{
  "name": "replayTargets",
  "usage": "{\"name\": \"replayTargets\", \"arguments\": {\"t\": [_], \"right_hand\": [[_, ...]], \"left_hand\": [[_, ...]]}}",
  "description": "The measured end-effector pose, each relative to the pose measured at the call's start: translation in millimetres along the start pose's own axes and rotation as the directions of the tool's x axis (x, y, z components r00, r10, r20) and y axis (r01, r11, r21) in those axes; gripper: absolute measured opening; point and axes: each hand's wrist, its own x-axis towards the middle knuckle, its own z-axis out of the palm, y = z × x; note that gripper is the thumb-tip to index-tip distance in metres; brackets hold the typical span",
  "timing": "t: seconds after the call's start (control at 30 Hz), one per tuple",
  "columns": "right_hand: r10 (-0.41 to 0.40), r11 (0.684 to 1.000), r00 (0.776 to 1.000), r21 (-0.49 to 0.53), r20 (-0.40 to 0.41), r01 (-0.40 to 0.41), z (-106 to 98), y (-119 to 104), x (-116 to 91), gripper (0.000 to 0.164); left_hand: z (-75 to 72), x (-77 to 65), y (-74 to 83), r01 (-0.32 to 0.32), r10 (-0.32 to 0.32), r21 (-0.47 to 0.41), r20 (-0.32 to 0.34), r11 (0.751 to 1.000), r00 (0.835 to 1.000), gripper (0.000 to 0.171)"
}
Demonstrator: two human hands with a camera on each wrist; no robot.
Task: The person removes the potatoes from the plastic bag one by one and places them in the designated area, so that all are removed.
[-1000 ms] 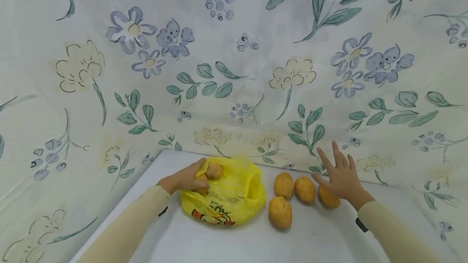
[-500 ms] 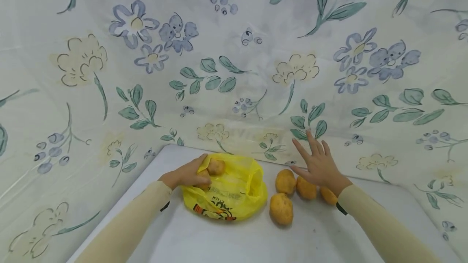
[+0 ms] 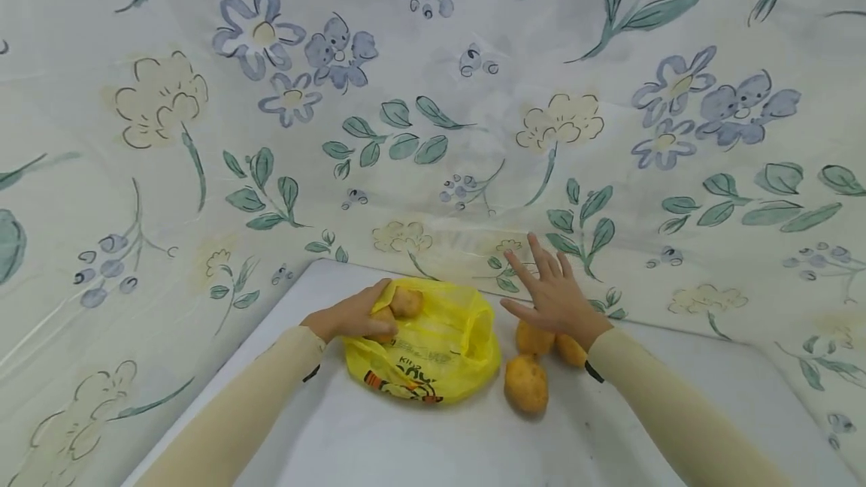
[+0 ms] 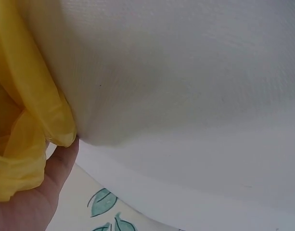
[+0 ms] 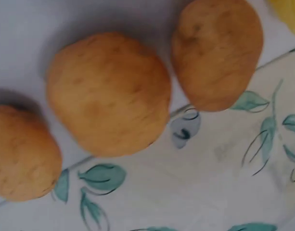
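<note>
My left hand [image 3: 352, 316] grips the left side of the opening of a yellow plastic bag [image 3: 426, 367] lying on the table. Two potatoes [image 3: 408, 302] show inside that opening, one partly behind my thumb. In the left wrist view, the hand [image 4: 46, 192] is beside folds of the yellow bag [image 4: 34, 82]. My right hand [image 3: 558, 297], fingers spread and holding nothing, is above the loose potatoes right of the bag. A front potato [image 3: 526, 384] shows whole; a back potato [image 3: 534, 337] and its neighbour [image 3: 572, 350] are partly covered by the hand and wrist.
The white table [image 3: 406, 446] ends at the back against a flower-patterned cloth [image 3: 433, 171], which also rises on the left. In the right wrist view, three potatoes [image 5: 109, 94] lie near that back edge, with a corner of yellow bag at upper right.
My right hand has moved left, from over the rightmost potato toward the bag, and its forearm now hides that potato. My left hand keeps its grip on the bag. The head view has shifted slightly.
</note>
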Motion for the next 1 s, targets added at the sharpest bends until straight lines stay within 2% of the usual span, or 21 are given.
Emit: {"name": "replayTargets", "arguments": {"t": [0.07, 0.2, 0.27, 0.37, 0.5, 0.57, 0.67, 0.77, 0.87, 1.0], "right_hand": [[-0.008, 1.000, 1.000, 0.018, -0.013, 0.008, 1, -7, 7, 0.084], [-0.049, 0.998, 0.998, 0.037, -0.037, 0.050, 3, -28, 25, 0.083], [-0.060, 0.998, 0.998, 0.025, -0.020, 0.061, 5, -39, 34, 0.083], [-0.079, 0.997, 0.997, -0.005, -0.001, 0.079, 11, -52, 46, 0.083], [-0.117, 0.993, 0.993, -0.002, -0.006, 0.117, 18, -72, 57, 0.082], [-0.152, 0.988, 0.988, 0.010, 0.013, 0.152, 20, -84, 60, 0.082], [-0.205, 0.979, 0.977, 0.020, 0.057, 0.204, 26, -100, 63, 0.082], [-0.233, 0.972, 0.969, 0.037, 0.087, 0.230, 33, -111, 65, 0.081], [-0.245, 0.969, 0.964, 0.051, 0.102, 0.241, 40, -117, 67, 0.080], [-0.258, 0.965, 0.960, 0.088, 0.114, 0.248, 48, -121, 70, 0.080]], "left_hand": [[-2.9, 5.0, 0.0, -0.014, 0.014, 0.005, -0.004, 1.000, 1.000, 0.101], [-10.0, 10.3, -3.5, 0.001, -0.001, 0.020, -0.005, 1.000, 1.000, 0.100], [-12.5, 11.7, -5.4, -0.001, 0.001, 0.010, -0.006, 1.000, 1.000, 0.101], [-12.4, 16.1, -7.5, -0.014, 0.014, -0.003, 0.005, 1.000, 1.000, 0.104], [-10.7, 22.6, -7.0, 0.008, -0.007, -0.006, 0.016, 1.000, 1.000, 0.106], [-9.7, 21.9, -6.8, 0.008, -0.008, -0.006, 0.016, 1.000, 1.000, 0.103], [-9.2, 21.7, -5.8, -0.039, 0.039, -0.004, 0.008, 0.999, 0.999, 0.095], [-9.5, 21.1, -4.6, -0.052, 0.052, 0.010, 0.003, 0.999, 0.999, 0.092], [-9.5, 20.7, -3.2, -0.037, 0.037, 0.019, 0.003, 0.999, 0.999, 0.094], [-9.1, 21.7, -2.5, -0.062, 0.062, 0.002, 0.014, 0.998, 0.998, 0.086]]}}
